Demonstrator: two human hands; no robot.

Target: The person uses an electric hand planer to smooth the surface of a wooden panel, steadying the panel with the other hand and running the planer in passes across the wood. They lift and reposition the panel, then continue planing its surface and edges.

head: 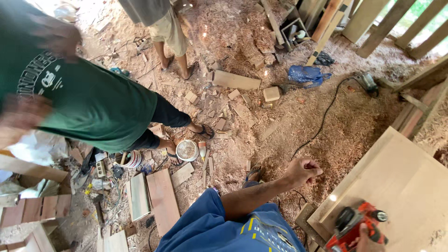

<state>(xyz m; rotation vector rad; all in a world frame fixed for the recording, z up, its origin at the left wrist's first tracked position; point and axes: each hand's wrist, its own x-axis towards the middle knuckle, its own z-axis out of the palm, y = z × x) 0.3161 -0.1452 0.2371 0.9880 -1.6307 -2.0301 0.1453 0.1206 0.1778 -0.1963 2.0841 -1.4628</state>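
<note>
The right hand (368,240) grips a red power tool (357,224) resting flat on the wooden board (401,182), so the board carries its weight. The left hand (303,170) is a closed fist, empty, hanging above the sawdust floor (336,135).

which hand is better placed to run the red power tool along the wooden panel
Probably the right hand: it already grips the red and black power tool, which rests on the pale wooden panel. The left hand is a closed fist held out over the sawdust-covered floor, apart from both and holding nothing.
</note>
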